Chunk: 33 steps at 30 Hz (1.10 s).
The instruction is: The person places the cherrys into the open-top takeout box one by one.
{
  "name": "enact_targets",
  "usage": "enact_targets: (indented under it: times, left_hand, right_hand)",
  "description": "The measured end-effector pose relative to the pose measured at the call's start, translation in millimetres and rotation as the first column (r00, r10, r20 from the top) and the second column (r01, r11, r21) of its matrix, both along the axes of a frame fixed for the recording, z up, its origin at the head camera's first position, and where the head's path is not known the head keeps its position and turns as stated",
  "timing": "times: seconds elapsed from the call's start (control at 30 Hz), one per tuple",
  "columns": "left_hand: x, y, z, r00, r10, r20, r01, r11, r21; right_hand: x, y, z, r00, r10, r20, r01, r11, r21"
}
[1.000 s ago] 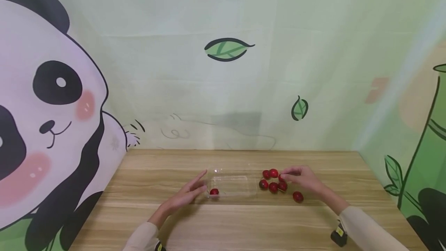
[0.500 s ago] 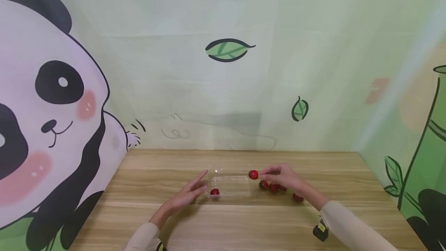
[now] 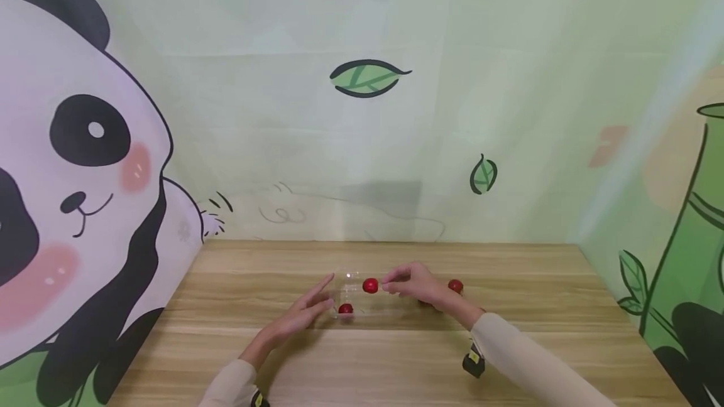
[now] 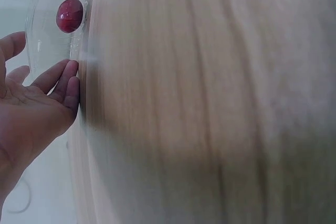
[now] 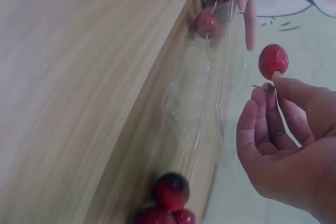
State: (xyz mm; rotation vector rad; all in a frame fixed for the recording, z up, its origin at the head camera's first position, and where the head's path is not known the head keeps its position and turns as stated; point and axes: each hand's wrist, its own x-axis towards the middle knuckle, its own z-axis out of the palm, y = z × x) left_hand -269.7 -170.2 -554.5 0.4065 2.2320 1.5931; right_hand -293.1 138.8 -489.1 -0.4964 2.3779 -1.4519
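My right hand (image 3: 415, 282) pinches a red cherry (image 3: 370, 285) at its stem end, above the clear plastic box (image 3: 376, 314). In the right wrist view the held cherry (image 5: 273, 60) hangs off the thumb and fingertips, a bit of stem showing. Another cherry (image 3: 345, 310) lies inside the box at its near left corner. Beside the box's left end, my left hand (image 3: 302, 313) has its fingers extended. Its fingertips appear to touch the box wall in the left wrist view, close to the cherry (image 4: 70, 15) inside.
Several loose cherries (image 5: 171, 191) lie on the wooden table (image 3: 362, 357) right of the box, mostly hidden by my right arm in the head view; one cherry (image 3: 455, 286) shows past it. A printed panda curtain (image 3: 271, 112) stands behind the table.
My right hand has taken a cherry from the group on the right and carried it left over the box. My left hand has stayed at the box's left end.
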Motion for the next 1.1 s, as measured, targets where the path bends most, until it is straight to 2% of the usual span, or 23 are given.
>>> enact_targets:
  times: [0.27, 0.6, 0.73, 1.1]
  left_hand:
    - [-0.5, -1, 0.7, 1.000, 0.000, 0.006, 0.000, 1.000, 0.000]
    - [0.4, -1, 2.0, 0.999, -0.034, 0.006, 0.034, 0.999, 0.002]
    - [-0.5, -2, 2.5, 1.000, -0.027, 0.010, 0.027, 1.000, 0.002]
    - [-0.7, -3, 4.9, 0.998, -0.060, -0.016, 0.060, 0.998, 0.001]
  right_hand:
    - [-8.4, -28, -12.2, 0.996, 0.043, -0.077, -0.042, 0.999, 0.015]
    - [-13.4, -45, -24.8, 0.997, -0.013, -0.072, 0.018, 0.998, 0.065]
    - [-13.0, -52, -26.0, 0.995, 0.002, -0.102, 0.006, 0.997, 0.082]
    - [-9.6, -59, -31.0, 0.975, 0.068, -0.212, -0.035, 0.988, 0.153]
